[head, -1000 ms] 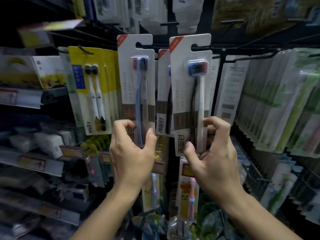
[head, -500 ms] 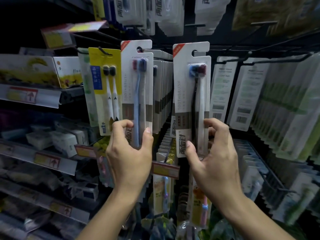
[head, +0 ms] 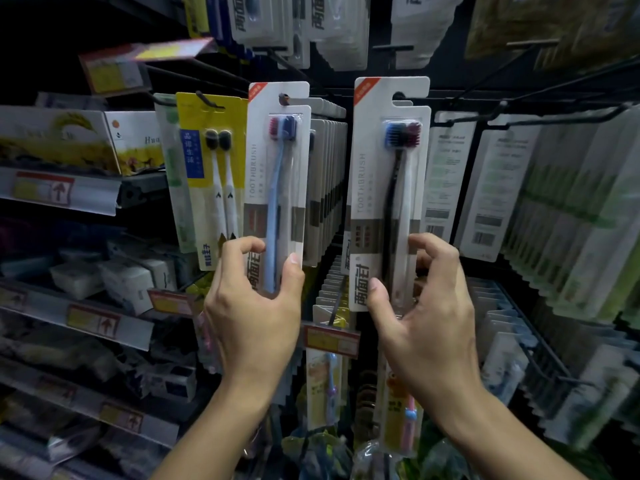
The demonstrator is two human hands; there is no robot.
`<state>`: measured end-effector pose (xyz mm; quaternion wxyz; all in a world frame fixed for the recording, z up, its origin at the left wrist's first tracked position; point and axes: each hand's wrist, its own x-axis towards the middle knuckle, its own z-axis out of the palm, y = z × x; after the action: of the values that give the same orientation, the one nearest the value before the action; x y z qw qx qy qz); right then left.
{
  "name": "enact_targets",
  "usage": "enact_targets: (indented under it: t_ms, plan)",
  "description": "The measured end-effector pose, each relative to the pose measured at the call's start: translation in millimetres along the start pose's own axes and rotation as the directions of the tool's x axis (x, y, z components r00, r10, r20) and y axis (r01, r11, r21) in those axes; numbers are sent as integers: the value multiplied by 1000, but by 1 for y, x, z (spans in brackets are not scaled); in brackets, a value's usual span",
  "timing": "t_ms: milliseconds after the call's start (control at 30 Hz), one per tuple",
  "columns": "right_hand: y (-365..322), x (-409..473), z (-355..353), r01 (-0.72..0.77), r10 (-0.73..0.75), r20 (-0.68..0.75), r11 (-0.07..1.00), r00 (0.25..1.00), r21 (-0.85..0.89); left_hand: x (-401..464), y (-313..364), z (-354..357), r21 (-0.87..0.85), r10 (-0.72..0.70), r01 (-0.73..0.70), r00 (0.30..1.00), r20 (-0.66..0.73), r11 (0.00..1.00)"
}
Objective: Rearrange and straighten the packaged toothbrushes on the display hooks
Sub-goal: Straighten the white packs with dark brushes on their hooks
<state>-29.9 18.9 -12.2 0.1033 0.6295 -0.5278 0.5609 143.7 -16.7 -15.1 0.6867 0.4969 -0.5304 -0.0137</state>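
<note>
1. Left hand [head: 254,317]: thumb and fingers pinch the lower edges of the blue-handled toothbrush pack [head: 277,188], which stands upright with its hang-hole on a display hook [head: 283,98].
2. Right hand [head: 424,317]: thumb on the front and fingers curled behind grip the bottom of the black-handled toothbrush pack [head: 389,188], held upright to the right of the blue-handled pack and apart from it; its hanger notch lies at a black hook [head: 400,97], though whether it is seated there cannot be told.
3. Row of matching white packs [head: 327,181]: hangs directly behind the blue-handled pack, edge-on.
4. Yellow twin-brush pack [head: 211,174]: hangs just left of the blue-handled pack, its edge touching or overlapped by it.
5. White packs showing barcoded backs [head: 446,181]: hang right of the black-handled pack.
6. Red-and-yellow price tag [head: 330,337]: below and between the two held packs.
7. Shelf with price strips [head: 62,192]: far left of the blue-handled pack.
</note>
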Motion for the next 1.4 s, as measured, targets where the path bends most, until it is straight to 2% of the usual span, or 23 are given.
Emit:
enact_targets:
  t_ms: [133,700,900,1200,1400]
  plan:
    - [-2,-2,0,24,-24,13,999,1000,-21,0,-1,1,17,-2,2,1000,1,1000]
    - [2,0,3,-27,33,74,996,997,-84,3,-6,7,60,-34,33,999,26,998]
    - [5,1,5,-66,72,132,997,989,-45,5,-6,13,90,-33,31,999,19,995]
    - [4,5,7,-148,163,263,986,951,-75,9,-4,23,114,-73,68,997,36,991]
    - [2,7,8,-134,160,317,986,935,-102,17,-8,34,152,-107,100,994,37,983]
